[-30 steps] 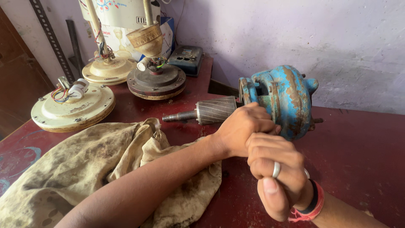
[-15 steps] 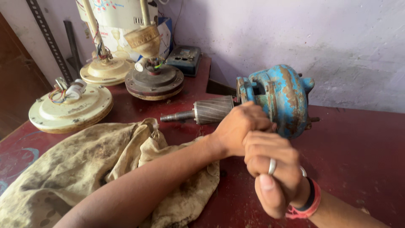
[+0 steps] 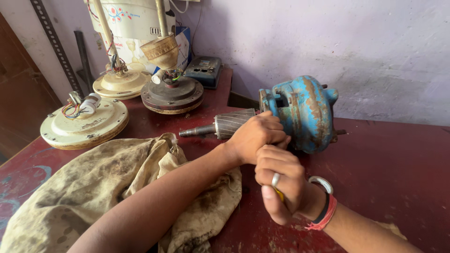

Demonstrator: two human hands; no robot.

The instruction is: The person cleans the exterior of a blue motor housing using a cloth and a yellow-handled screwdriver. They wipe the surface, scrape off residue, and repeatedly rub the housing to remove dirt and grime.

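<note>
My left hand (image 3: 255,136) clamps the ribbed rotor (image 3: 234,123) sticking out of the blue motor housing (image 3: 304,112) at the worktop's (image 3: 389,159) centre. At its 5 o'clock, my right hand (image 3: 281,187) is clenched round a yellow-handled tool (image 3: 279,195), mostly hidden.

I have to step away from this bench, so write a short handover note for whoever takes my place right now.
Left hand: wrapped around the ribbed rotor where it enters the blue rusty motor housing, steadying it on the red table.
Right hand: fisted around a yellow-handled tool, mostly hidden, just below the left hand; its tip is out of sight.
Nearby: a dirty cloth under the left forearm, three ceiling-fan motor units at the back left.
Done: rotor shaft sticks out of the housing.
Left: rotor remains seated in the housing; nothing separated.
</note>
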